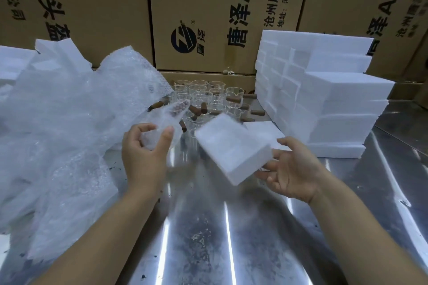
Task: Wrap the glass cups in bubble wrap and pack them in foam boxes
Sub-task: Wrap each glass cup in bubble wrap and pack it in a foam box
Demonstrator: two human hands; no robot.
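Above the middle of the metal table (231, 227), a wrapped cup (162, 127) is held up in the left hand (143, 157). Thumb and fingers are curled round the bubble-wrap bundle, and something brown is seen through the wrap at its far end. Just to the right, a foam box (231, 150) is carried tilted, near corner low, and is blurred in the shot. It is borne on the spread, nearly straight fingers of the right hand (294, 169), palm up, with the thumb raised beside the box's edge. Bundle and box are close together but apart.

Behind them, the unwrapped glass cups (208, 95) are clustered upright on the table, with their brown wooden handles (234, 99) pointed out in many directions. A flat white foam piece (264, 129) is laid just beyond the held box, at the foot of the stack of foam boxes (324, 104), which is piled in several tiers at the right. On the left, a big heap of bubble wrap (64, 122) is spread across the table, and more white foam (55, 53) is seen behind it. The back is closed off by printed cardboard cartons (208, 18).
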